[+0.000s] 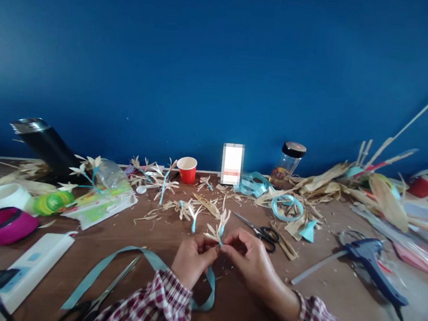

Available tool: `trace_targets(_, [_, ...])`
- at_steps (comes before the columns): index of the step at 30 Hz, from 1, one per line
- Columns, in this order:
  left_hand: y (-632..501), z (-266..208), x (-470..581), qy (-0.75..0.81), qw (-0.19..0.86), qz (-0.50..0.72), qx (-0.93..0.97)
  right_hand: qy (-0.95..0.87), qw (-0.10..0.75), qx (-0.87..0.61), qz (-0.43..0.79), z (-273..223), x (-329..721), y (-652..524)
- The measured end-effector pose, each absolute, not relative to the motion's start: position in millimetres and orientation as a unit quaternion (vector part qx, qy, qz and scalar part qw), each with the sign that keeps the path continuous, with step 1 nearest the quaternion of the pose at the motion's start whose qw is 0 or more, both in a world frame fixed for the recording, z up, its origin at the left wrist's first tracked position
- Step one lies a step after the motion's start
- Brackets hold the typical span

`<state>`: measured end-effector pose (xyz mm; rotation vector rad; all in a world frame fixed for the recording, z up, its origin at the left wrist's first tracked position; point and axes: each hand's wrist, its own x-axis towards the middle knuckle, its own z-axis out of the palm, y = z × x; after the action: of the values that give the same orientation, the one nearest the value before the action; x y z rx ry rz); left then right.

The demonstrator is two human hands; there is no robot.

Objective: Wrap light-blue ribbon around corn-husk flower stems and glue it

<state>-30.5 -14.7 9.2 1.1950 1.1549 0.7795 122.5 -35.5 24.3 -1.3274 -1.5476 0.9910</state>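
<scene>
My left hand and my right hand meet low in the middle of the head view, thumbs and fingertips pinched at the base of a small corn husk flower. Pale pointed petals fan out above the fingers, and a bit of light blue wrapping shows at the stem. A light blue ribbon curves over the table on the left and loops below my left hand; whether it joins the stem is hidden by the fingers. Just beyond, another husk flower with a blue stem stands close by.
Scissors lie by my left forearm, and a second pair beyond my right hand. A blue glue gun rests at right. A power strip is at left. A red paper cup and a jar stand near the wall.
</scene>
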Motion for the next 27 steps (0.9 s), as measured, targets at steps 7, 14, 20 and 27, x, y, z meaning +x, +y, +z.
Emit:
trace_targets(7, [-13, -1, -33, 0.503, 0.579, 0.340, 0.544, -0.652, 0.430, -0.517, 0.351, 16, 123, -36])
trace_targets(14, [-16, 6, -30, 0.505, 0.562, 0.325, 0.569, -0.593, 0.459, -0.538, 0.385, 18, 120, -39])
trace_targets(20, [-17, 7, -30, 0.491, 0.588, 0.328, 0.553, -0.580, 0.477, -0.536, 0.386, 13, 119, -41])
trace_targets(27, [-15, -1, -32, 0.495, 0.570, 0.331, 0.566, -0.571, 0.489, -0.509, 0.420, 11, 117, -43])
